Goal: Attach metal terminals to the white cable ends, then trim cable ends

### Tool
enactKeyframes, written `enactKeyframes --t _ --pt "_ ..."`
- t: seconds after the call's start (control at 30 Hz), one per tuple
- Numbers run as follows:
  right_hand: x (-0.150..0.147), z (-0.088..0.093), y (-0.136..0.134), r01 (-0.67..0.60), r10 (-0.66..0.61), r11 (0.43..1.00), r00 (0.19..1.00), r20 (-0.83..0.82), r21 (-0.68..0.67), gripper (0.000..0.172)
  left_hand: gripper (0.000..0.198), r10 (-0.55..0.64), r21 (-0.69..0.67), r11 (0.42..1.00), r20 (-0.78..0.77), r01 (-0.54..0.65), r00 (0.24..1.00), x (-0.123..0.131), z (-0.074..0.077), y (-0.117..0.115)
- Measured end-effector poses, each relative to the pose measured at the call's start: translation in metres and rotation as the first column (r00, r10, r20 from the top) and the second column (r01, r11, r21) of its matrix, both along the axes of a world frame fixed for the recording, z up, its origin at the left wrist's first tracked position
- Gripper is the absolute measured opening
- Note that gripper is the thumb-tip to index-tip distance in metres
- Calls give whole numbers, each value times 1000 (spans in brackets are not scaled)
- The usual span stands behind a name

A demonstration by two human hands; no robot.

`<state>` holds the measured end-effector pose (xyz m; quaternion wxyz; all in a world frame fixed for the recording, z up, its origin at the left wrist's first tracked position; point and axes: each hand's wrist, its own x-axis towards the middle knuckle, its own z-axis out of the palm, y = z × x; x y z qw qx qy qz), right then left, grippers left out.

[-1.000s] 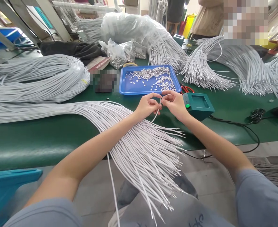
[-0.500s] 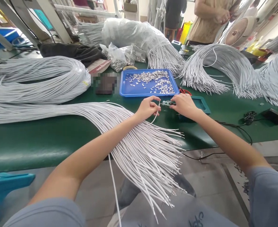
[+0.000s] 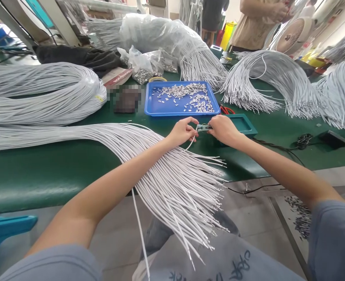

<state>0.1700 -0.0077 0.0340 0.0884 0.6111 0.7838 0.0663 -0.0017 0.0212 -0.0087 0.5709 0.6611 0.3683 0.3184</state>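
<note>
My left hand point(image 3: 181, 132) pinches one white cable point(image 3: 190, 143) close to its end, thumb and forefinger pressed around it. A small pale green clip-like tool point(image 3: 203, 127) points left from my right hand point(image 3: 224, 128), whose fingers are closed on its back end. The tool's jaws meet the cable's tip at my left fingertips; the exact contact is too small to make out. Under my left forearm fans a thick bundle of white cables point(image 3: 172, 187), its cut ends hanging over the table's front edge.
Behind my hands lies a blue tray point(image 3: 175, 110) of small metal pieces. A green box point(image 3: 242, 124) stands beside my right hand, near red-handled pliers point(image 3: 227, 110). Coiled cable bundles point(image 3: 72, 93) lie left and right. A co-worker point(image 3: 252, 23) stands beyond, by a fan point(image 3: 294, 35).
The tool in my right hand has moved slightly left, closer to my left fingertips and the cable end. The whole view has shifted a little.
</note>
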Motion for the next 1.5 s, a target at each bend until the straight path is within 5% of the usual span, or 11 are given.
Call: enactKeyframes --t 0.4,0.7,0.97,1.13,1.5 --pt "-7 -2 1 2 -2 1000 999 -48 5 19 25 24 96 995 -103 -14 994 -2 -14 6" --pt "-9 0 0 70 -71 997 994 -78 -13 15 27 62 77 996 -115 -54 991 1 -8 0" --pt "28 -4 18 -126 97 984 973 -209 -127 40 26 52 89 995 -125 -41 991 1 -6 -1" --pt "37 -11 19 -39 56 998 925 -376 54 48 26 50 81 996 -129 -40 990 0 -8 0" --pt "40 -10 19 85 -39 995 812 -582 52 46 24 132 66 990 -79 -127 988 -5 -8 0"
